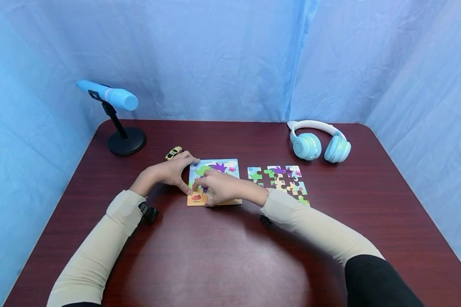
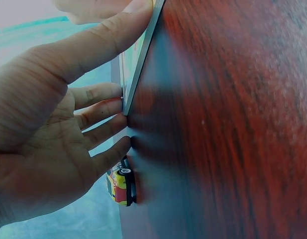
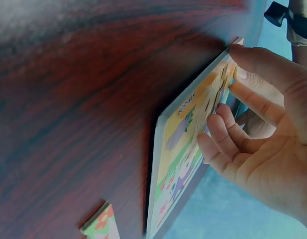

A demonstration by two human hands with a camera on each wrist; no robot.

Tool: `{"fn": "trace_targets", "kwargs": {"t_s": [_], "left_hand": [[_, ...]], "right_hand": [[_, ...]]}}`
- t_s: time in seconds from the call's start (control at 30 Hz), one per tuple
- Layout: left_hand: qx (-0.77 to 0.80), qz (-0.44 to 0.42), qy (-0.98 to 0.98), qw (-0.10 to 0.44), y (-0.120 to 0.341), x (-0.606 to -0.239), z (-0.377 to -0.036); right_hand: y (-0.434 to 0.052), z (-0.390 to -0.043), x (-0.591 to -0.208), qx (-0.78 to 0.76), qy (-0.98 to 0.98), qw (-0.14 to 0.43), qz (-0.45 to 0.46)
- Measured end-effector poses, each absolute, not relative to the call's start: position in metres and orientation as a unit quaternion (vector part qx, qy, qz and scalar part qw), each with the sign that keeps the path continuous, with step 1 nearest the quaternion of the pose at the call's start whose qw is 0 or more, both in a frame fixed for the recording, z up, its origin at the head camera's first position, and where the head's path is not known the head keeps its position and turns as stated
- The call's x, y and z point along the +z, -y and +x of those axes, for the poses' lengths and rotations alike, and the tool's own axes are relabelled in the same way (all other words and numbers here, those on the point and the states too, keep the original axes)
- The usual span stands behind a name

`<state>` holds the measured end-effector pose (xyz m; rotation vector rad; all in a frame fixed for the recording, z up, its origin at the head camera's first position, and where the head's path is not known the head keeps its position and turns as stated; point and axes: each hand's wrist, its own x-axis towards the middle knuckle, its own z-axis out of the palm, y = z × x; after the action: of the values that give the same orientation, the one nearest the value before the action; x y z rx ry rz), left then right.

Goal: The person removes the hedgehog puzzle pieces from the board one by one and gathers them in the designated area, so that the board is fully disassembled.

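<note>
A colourful jigsaw puzzle board lies flat on the table, partly covered by both hands. My left hand spans its left side, thumb at the lower left and fingertips by the upper left corner. Those fingers are fairly straight and touch the board's edge in the left wrist view. Across the board reaches my right hand. In the right wrist view its thumb touches the near edge, the index fingertip rests on the picture surface, and the other fingers bend loosely over it. No piece shows between its fingers.
Several loose jigsaw pieces lie right of the board. A small toy car sits just behind my left hand. Farther back stand a blue microphone on a black stand at left and cat-ear headphones at right.
</note>
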<state>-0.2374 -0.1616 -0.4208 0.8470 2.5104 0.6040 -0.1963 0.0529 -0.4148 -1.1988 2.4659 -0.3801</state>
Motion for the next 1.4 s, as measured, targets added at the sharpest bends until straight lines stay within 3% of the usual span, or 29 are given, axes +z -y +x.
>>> {"fn": "trace_targets", "kwargs": {"t_s": [1.4], "left_hand": [[0.207, 0.304, -0.908, 0.199, 0.16, -0.4227, -0.2354]], "right_hand": [[-0.0596, -0.1947, -0.4163, -0.162, -0.87, 0.167, -0.434]]}}
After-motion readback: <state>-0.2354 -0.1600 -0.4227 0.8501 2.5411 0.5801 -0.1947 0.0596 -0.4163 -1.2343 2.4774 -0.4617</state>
